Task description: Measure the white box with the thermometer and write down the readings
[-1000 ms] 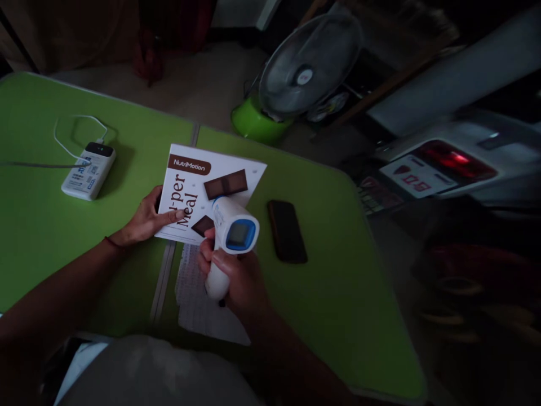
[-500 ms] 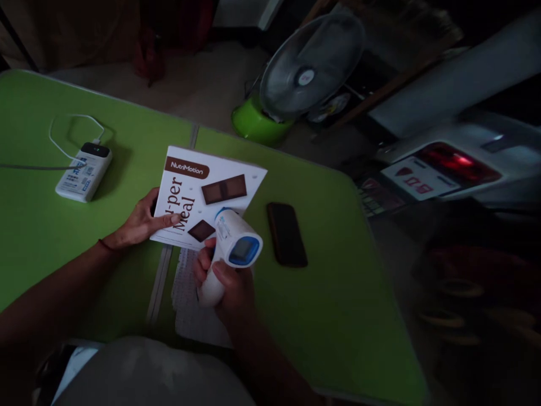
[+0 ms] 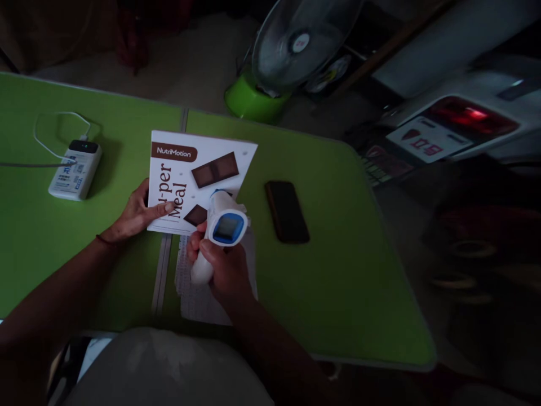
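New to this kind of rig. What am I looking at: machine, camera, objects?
There's no machine here, just a person's two bare hands. The view comes from a camera worn on their head, looking forward and down. The left hand holds a NutriMotion box; the right hand grips a handheld infrared thermometer by its handle. On the green table lie a smartphone, a power bank and, below the hands, some papers. Beyond the table stands a fan.
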A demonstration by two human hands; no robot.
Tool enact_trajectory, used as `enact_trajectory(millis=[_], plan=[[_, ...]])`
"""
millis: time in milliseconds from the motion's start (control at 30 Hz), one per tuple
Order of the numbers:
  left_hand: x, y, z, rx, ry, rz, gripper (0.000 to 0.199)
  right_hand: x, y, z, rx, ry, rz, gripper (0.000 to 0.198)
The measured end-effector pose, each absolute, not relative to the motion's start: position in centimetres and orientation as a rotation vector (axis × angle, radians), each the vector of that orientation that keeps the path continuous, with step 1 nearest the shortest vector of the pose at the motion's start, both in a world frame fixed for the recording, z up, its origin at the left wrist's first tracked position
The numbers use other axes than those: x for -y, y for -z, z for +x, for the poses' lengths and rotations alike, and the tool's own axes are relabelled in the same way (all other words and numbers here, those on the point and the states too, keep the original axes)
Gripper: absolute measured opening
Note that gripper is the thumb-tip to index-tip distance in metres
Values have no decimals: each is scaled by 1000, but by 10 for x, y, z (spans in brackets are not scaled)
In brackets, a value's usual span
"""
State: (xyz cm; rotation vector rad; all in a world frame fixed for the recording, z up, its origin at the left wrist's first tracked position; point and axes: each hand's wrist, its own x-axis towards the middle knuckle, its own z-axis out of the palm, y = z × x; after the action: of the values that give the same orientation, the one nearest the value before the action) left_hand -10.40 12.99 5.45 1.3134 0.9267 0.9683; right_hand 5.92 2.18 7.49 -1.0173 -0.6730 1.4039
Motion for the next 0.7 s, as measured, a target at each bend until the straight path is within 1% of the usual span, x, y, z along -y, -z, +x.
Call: enact_trajectory(millis=[167, 367, 433, 600, 700], plan=[[-131, -55, -105, -909, -963, 1303, 59, -23, -73, 58, 704, -1395, -1020, 30], [-130, -55, -105, -936, -967, 1324, 62, -22, -71, 60, 742, -1408, -1012, 26], [-130, -54, -106, -928, -966, 1320, 61, -22, -72, 59, 729, -1401, -1011, 30], [-132, -50, -107, -916, -983, 1306, 61, -24, -74, 58, 632, -1407, -1029, 47], [-132, -49, -106, -907, -974, 1307, 63, -25, -75, 58, 629, -1414, -1020, 42]])
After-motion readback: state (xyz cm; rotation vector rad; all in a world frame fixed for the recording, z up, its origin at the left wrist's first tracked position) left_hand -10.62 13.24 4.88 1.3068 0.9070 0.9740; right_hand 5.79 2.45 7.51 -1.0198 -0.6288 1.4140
